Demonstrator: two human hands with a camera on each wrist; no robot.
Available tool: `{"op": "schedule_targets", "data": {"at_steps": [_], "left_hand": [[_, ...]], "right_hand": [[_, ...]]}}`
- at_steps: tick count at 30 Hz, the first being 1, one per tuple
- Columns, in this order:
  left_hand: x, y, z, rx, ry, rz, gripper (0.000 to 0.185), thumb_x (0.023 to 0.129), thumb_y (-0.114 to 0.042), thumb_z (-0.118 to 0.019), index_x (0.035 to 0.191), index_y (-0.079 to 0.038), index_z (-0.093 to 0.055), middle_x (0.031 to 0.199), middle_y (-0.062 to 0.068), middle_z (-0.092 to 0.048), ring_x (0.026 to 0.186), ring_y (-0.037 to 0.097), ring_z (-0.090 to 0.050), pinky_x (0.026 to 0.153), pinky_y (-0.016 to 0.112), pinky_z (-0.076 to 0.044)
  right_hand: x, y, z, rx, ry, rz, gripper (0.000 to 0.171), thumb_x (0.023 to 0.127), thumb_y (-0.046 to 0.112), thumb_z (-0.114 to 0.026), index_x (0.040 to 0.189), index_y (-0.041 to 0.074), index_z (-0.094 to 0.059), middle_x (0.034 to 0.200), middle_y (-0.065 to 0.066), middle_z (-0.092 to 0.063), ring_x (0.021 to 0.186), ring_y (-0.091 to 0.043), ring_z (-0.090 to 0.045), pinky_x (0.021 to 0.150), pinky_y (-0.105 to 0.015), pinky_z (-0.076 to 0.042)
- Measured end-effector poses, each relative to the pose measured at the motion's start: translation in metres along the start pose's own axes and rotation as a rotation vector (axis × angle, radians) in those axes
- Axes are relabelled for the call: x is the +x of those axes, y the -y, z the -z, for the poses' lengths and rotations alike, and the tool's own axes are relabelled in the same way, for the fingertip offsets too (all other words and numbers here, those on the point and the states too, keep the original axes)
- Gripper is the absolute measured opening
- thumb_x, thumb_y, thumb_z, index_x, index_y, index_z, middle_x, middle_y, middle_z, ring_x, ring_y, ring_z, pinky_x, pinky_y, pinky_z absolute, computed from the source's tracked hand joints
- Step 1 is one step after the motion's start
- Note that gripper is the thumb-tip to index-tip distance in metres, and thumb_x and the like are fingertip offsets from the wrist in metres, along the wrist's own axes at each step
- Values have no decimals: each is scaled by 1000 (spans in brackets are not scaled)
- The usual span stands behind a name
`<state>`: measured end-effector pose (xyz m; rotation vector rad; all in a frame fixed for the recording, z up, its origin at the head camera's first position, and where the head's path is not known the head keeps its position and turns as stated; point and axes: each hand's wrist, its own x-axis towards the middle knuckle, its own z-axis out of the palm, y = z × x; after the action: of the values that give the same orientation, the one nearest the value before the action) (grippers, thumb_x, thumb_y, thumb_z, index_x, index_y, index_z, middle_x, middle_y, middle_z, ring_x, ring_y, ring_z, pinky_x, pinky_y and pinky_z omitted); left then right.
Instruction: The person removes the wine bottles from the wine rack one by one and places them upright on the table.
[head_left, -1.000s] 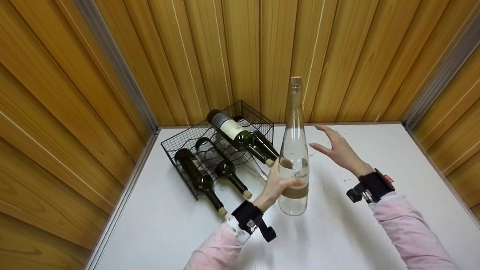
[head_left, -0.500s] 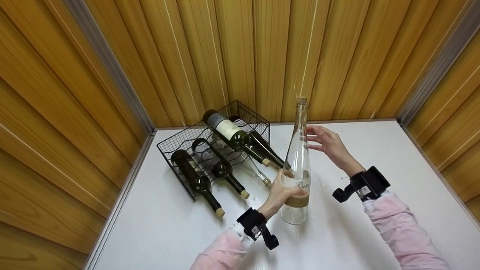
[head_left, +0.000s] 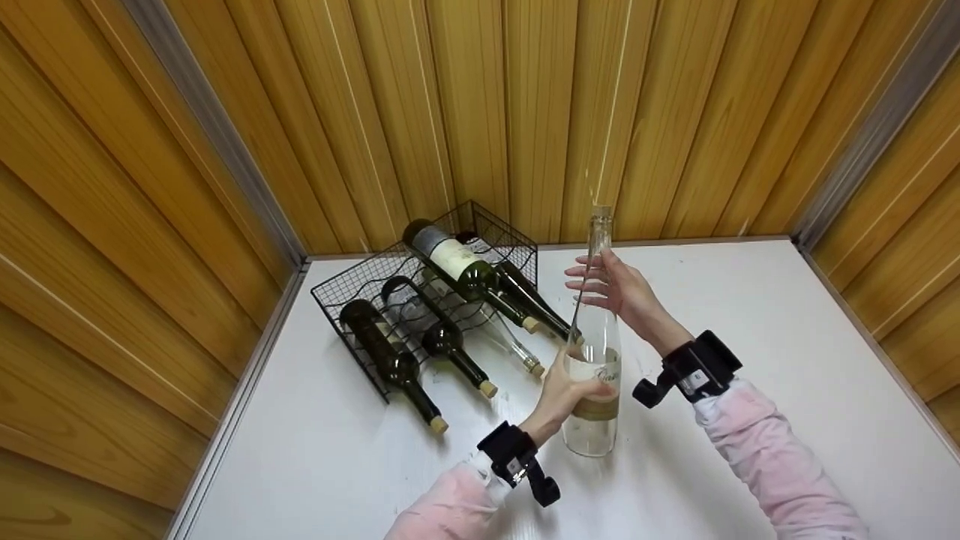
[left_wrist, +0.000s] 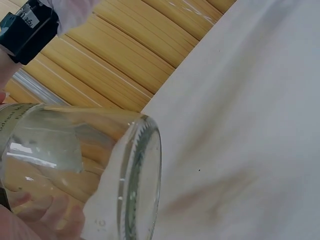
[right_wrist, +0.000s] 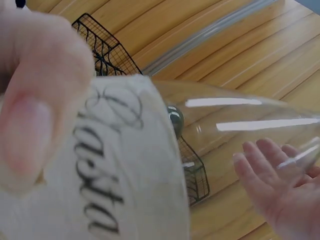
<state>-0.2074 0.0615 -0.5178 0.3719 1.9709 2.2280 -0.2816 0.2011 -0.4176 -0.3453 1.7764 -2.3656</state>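
Observation:
A clear empty bottle point(head_left: 594, 352) with a cream label and a cork stands upright over the white table point(head_left: 750, 315). My left hand point(head_left: 579, 377) grips its lower body around the label. My right hand point(head_left: 609, 286) is at the bottle's shoulder and neck, fingers straight and spread against the glass. In the left wrist view the bottle's base point(left_wrist: 137, 185) fills the lower left, with my left fingers point(left_wrist: 47, 212) behind the glass. In the right wrist view the label point(right_wrist: 125, 165) is close up, with my right hand's fingers point(right_wrist: 272, 180) behind the glass. Whether the base touches the table I cannot tell.
A black wire rack point(head_left: 352, 281) sits in the back left corner against the wooden wall and holds several dark and clear bottles lying with necks toward me. One labelled bottle point(head_left: 469, 270) lies on top. The rack point(right_wrist: 112, 52) also shows in the right wrist view.
The bottle has come down and slightly nearer in my left hand. My right hand has moved left from beside the bottle to its neck and shoulder.

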Motion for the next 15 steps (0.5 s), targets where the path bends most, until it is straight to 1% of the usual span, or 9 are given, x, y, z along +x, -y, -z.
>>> {"op": "schedule_targets", "data": {"at_steps": [4,7,9,12,15], "left_hand": [[0,3,-1,-3,-12,14,69,57,-8,-72,120,-3,-46,89,2,-58,80,17,-55,73,34,-44],[1,9,-2,10,-34,9,79,56,-10,-74,128,-4,-42,92,1,-58,81,16,-55,74,34,-44],[1,12,-3,26,-47,2,83,55,-12,-74,130,-5,-41,93,1,-57,82,17,-55,75,34,-44],[0,14,-3,34,-57,2,75,54,-14,-74,123,-7,-45,91,1,-58,81,17,-55,73,34,-44],[-1,14,-3,46,-67,11,62,54,-14,-74,111,-9,-49,88,1,-58,79,17,-55,71,34,-44]], "right_hand": [[4,0,-7,-41,-22,-12,59,96,41,-35,128,-9,-37,115,-23,-53,102,-35,-53,86,-44,-41],[6,-2,-10,-83,-51,-27,58,95,41,-40,126,-8,-39,111,-22,-56,99,-34,-55,84,-42,-43],[8,-3,-11,-101,-75,-39,56,94,41,-44,123,-7,-42,105,-19,-58,96,-33,-57,82,-41,-45],[9,-5,-12,-102,-100,-46,48,93,38,-47,114,-5,-48,94,-14,-62,90,-29,-60,78,-39,-47],[9,-6,-14,-87,-124,-29,35,93,32,-50,99,-2,-54,80,-10,-62,77,-24,-62,72,-36,-49]]}}
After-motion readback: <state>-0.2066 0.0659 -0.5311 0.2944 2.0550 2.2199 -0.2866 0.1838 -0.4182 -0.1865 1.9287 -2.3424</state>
